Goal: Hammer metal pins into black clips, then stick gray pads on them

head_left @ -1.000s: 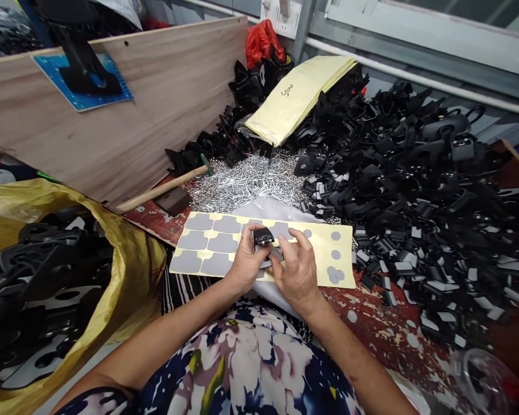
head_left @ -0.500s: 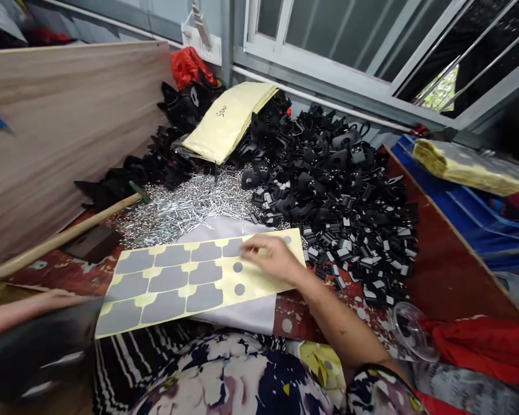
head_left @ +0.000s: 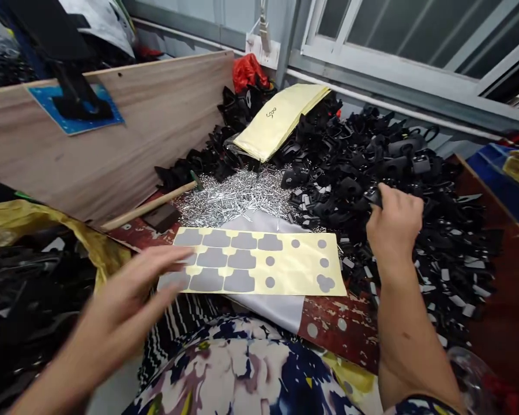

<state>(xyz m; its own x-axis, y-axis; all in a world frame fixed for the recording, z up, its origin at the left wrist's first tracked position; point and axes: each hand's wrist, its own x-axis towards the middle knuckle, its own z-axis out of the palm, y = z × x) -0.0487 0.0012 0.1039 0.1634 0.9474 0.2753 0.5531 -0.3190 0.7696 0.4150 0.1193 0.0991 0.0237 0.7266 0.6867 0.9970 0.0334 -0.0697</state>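
My left hand [head_left: 130,300] hangs over the left end of the yellow backing sheet [head_left: 296,271], its fingers stretched out, holding nothing and smeared a little by motion. Grey tab-shaped stickers [head_left: 242,259] cover the sheet's left part, and small grey dots sit on its right part. Over at the right, my right hand [head_left: 395,222] reaches into a heap of black plastic parts [head_left: 350,190], its thumb and fingers closed on one black plastic part [head_left: 373,196]. The rest of that part is hidden by the fingers.
Loose silver screws or nails [head_left: 242,193] lie heaped behind the sheet. A hammer [head_left: 151,204] rests at the left by a dark block [head_left: 162,218]. Yellow sheets [head_left: 281,121] lie on the heap. A yellow bag [head_left: 82,225] with black parts stands left, beside a wooden board [head_left: 168,98].
My right hand has left the stickers and gone right to the heap, where it holds a black part. My left hand has come up from the lower left to the sheet. The view has shifted left.
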